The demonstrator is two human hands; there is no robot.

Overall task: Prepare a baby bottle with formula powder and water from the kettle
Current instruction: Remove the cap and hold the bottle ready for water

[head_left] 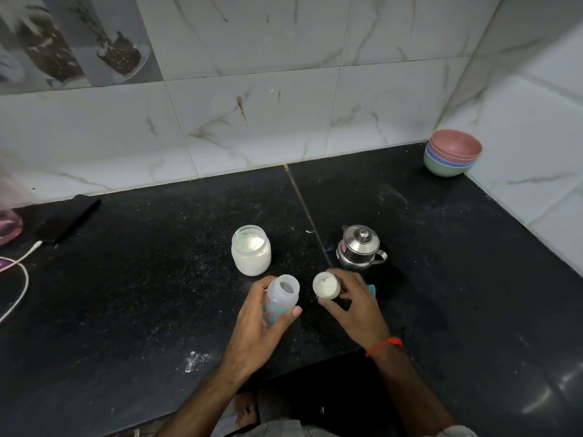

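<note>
The left hand grips the bottle around its body, thumb on the near side and fingers curled behind. The bottle is open at the top, tilted with its mouth toward the wall, and held just above the bench near its front edge.

The right hand holds a small white cap, fingers curled round it, its open side facing up and left. White powder shows inside the cap. The cap sits just beside the bottle mouth, not touching it. A teal part shows behind the right hand; what it is cannot be told.

The formula jar, lid off, stands on the bench behind the bottle, with a scoop handle inside. The steel kettle, lid on, stands behind the right hand.

Stacked bowls sit in the far right corner. A phone with a white cable lies at far left.
</note>
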